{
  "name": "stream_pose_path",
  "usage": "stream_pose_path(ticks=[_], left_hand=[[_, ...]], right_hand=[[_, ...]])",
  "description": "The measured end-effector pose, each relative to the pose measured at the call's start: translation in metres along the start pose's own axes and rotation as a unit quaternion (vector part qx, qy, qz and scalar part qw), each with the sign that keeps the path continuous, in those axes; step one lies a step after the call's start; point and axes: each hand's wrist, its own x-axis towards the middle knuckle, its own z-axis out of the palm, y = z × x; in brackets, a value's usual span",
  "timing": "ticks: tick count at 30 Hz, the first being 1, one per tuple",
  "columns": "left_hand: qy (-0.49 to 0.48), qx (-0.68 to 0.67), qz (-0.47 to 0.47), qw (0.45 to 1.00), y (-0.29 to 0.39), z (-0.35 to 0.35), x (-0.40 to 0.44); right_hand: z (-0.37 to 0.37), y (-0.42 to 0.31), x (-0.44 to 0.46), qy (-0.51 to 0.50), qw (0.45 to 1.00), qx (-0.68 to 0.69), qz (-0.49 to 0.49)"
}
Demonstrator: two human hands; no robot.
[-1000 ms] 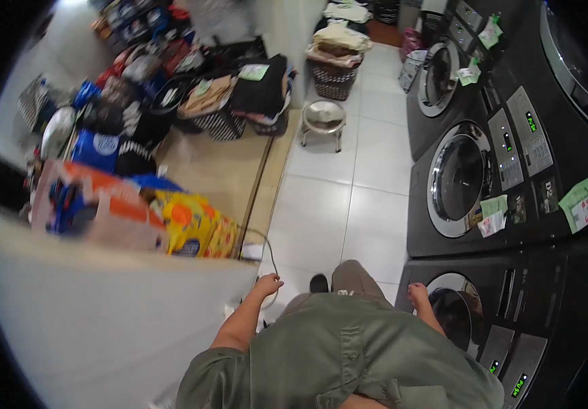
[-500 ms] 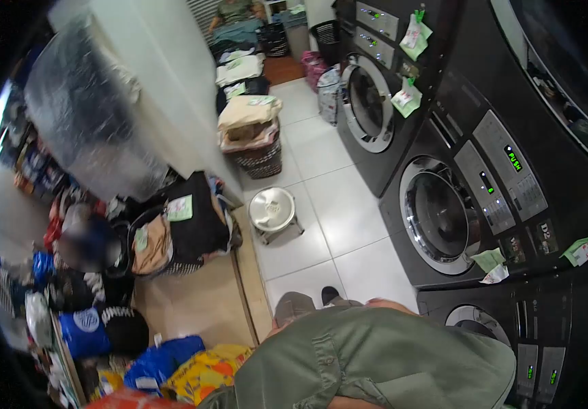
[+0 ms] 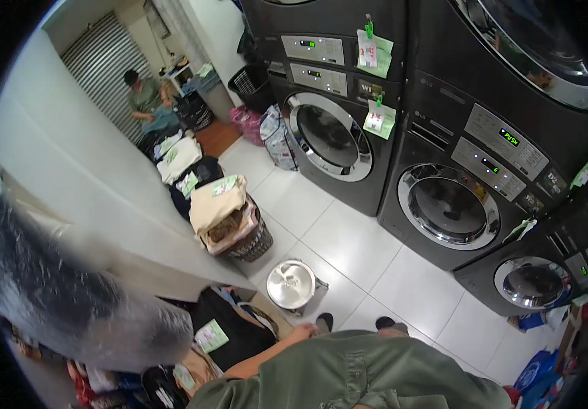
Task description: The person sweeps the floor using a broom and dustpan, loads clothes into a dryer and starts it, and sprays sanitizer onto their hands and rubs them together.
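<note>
My left hand [image 3: 302, 332] is low in front of me, beside my trouser leg [image 3: 322, 327]. Its fingers are too small and partly hidden to make out. The bare forearm passes a pile of dark folded clothes [image 3: 236, 332] with a green slip on it. A round metal-topped stool [image 3: 291, 284] stands on the tiles just beyond that hand. My right hand is out of sight below my green shirt [image 3: 355, 371].
Stacked black washers and dryers [image 3: 447, 204] line the right side, with green slips clipped on. A full laundry basket [image 3: 249, 235] stands along the left wall. Plastic-wrapped garments [image 3: 82, 300] hang at left. A person [image 3: 149, 102] sits at the back by a shutter.
The view has turned and lifted, showing more of the back of the room and the person there. The stool now appears lower in view. My left forearm and hand have come into sight.
</note>
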Motion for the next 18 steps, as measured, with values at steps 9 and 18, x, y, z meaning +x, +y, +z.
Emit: stream_pose_path(ticks=[9, 18], left_hand=[[-0.182, 0.017, 0.111, 0.977, -0.04, -0.042, 0.054], [-0.267, 0.09, 0.179, 0.943, -0.038, -0.045, 0.069]], right_hand=[[0.042, -0.077, 0.042, 0.057, 0.995, -0.006, 0.083], [0.073, -0.074, 0.012, 0.105, 0.991, 0.041, 0.075]])
